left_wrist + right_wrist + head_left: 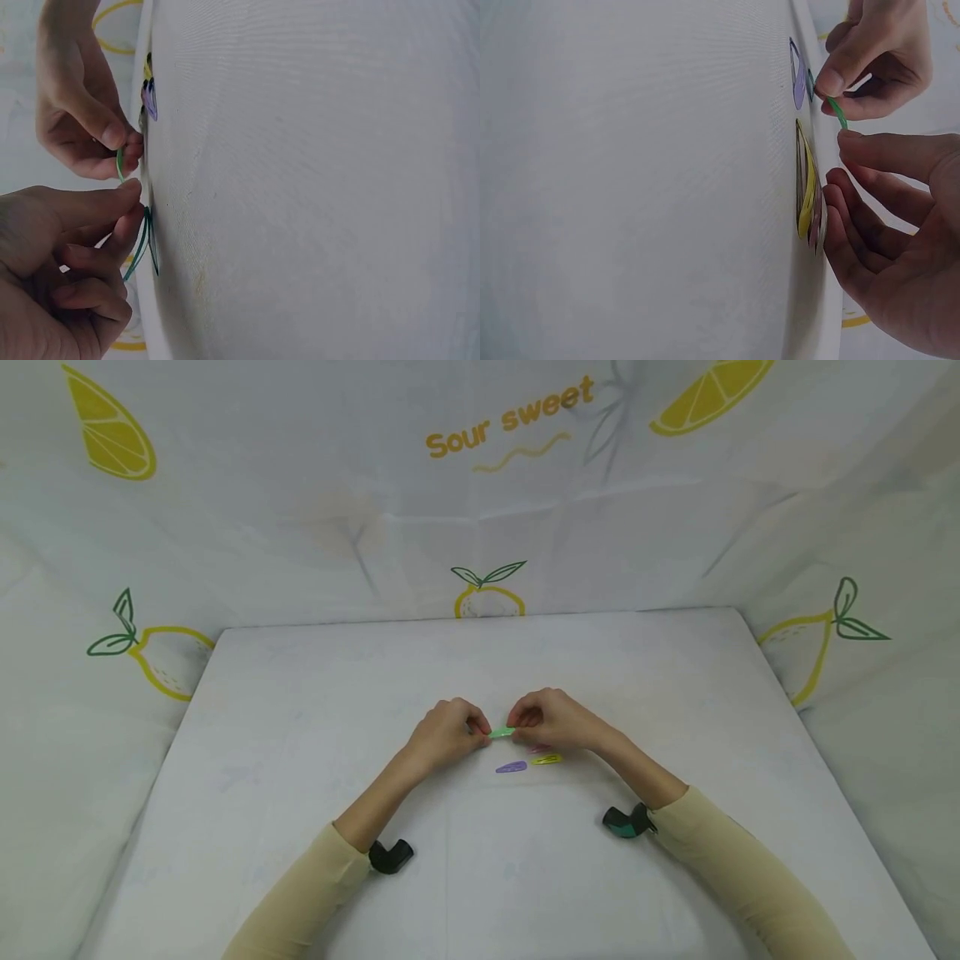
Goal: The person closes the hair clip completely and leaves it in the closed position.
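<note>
A light green snap hair clip (pixel 502 732) is stretched between both hands above the table. The left hand (pixel 448 735) pinches one end with thumb and fingertip, and the right hand (pixel 557 720) pinches the other. Just below the hands lie a purple hair clip (pixel 512 767) and a yellow hair clip (pixel 547 760). A pink hair clip (pixel 539 749) is partly covered by the right hand. The left wrist view shows a dark green hair clip (pixel 152 244) close to the left fingers; whether they touch it I cannot tell.
The white table (pixel 300 693) has walls of lemon-printed cloth (pixel 300 552) at its back and sides. Black wrist-worn devices show at the left cuff (pixel 391 857) and right cuff (pixel 624 822).
</note>
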